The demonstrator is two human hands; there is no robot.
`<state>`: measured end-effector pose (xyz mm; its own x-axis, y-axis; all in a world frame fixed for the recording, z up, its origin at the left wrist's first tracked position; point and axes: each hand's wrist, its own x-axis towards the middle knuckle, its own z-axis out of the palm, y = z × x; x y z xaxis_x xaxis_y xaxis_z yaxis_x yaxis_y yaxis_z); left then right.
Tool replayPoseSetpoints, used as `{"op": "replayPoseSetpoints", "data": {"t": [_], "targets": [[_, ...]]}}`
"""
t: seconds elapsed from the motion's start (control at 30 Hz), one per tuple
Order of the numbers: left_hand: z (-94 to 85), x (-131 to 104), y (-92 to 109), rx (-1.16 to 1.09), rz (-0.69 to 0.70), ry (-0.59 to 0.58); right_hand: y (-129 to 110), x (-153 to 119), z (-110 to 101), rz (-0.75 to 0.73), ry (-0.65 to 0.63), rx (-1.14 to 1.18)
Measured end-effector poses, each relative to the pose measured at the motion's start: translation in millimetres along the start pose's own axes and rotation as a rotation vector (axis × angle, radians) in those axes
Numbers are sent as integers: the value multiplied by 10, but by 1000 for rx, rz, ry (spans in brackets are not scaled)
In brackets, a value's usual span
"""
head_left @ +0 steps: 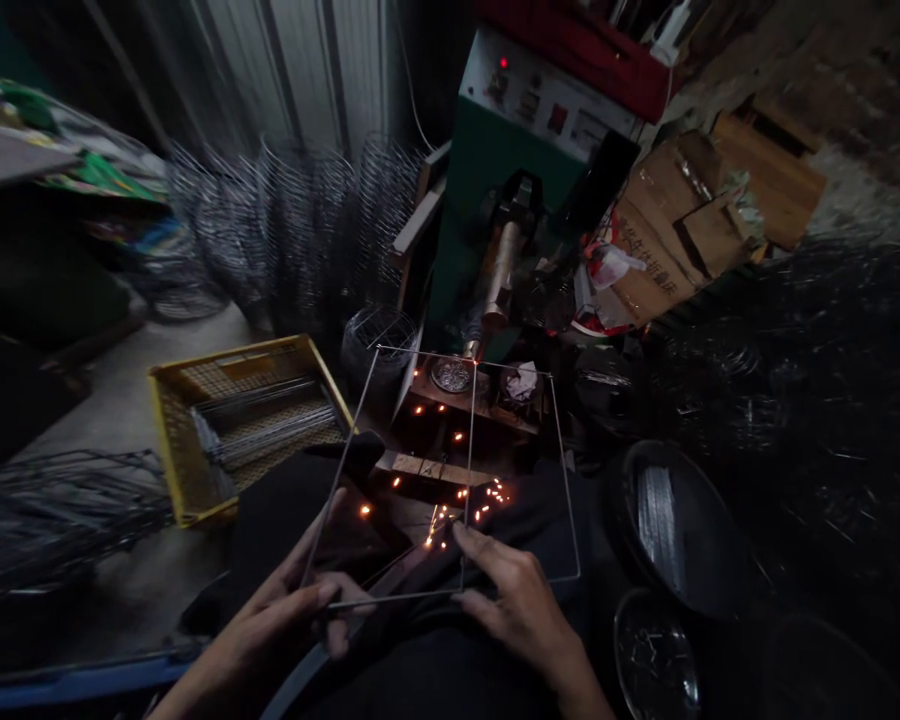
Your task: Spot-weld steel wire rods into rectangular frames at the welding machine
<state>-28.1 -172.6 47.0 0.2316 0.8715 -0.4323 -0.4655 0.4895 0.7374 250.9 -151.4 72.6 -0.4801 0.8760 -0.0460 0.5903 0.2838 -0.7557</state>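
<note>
A thin rectangular wire frame (pixel 472 430) with a middle bar spans the space between my hands and a spot welder (pixel 502 275). My left hand (pixel 300 600) is closed around the frame's near left corner. My right hand (pixel 521 600) pinches the middle bar near its lower end, thumb by the near wire. At its far edge, the frame meets the welder's electrode tip, where a small orange glow shows. Orange sparks (pixel 495 492) scatter below, over my dark-clothed lap.
To the left, a yellow crate (pixel 166 440) holds straight wire rods (pixel 270 420). Coiled wire racks (pixel 270 220) stand behind it. A black basin (pixel 709 530) with short rods sits at right, near a smaller bowl (pixel 656 650). Cardboard boxes (pixel 667 230) lie beyond.
</note>
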Motion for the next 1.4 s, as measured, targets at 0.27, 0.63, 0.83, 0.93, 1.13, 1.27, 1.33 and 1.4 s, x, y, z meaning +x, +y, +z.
{"op": "replayPoseSetpoints", "data": {"t": [0.27, 0.63, 0.83, 0.93, 1.13, 1.27, 1.33, 1.4], "targets": [[-198, 126, -174, 8, 107, -230, 256, -27, 126, -73, 46, -24], [-291, 271, -222, -41, 155, -326, 540, 73, 142, -329, 38, -141], [-195, 900, 296, -10, 156, -261, 443, 773, -198, -154, 135, -181], [-115, 1400, 640, 31, 236, -238, 518, 1321, -501, -101, 210, -297], [-50, 2156, 1114, 55, 333, -246, 676, 2069, -1052, -54, 308, -500], [-114, 2341, 1263, 50, 362, -273, 775, 2251, -1219, -52, 324, -516], [-141, 2380, 1299, 61, 363, -267, 824, 2298, -1242, -61, 332, -498], [-150, 2401, 1321, 63, 360, -253, 856, 2336, -1245, -76, 345, -465]]}}
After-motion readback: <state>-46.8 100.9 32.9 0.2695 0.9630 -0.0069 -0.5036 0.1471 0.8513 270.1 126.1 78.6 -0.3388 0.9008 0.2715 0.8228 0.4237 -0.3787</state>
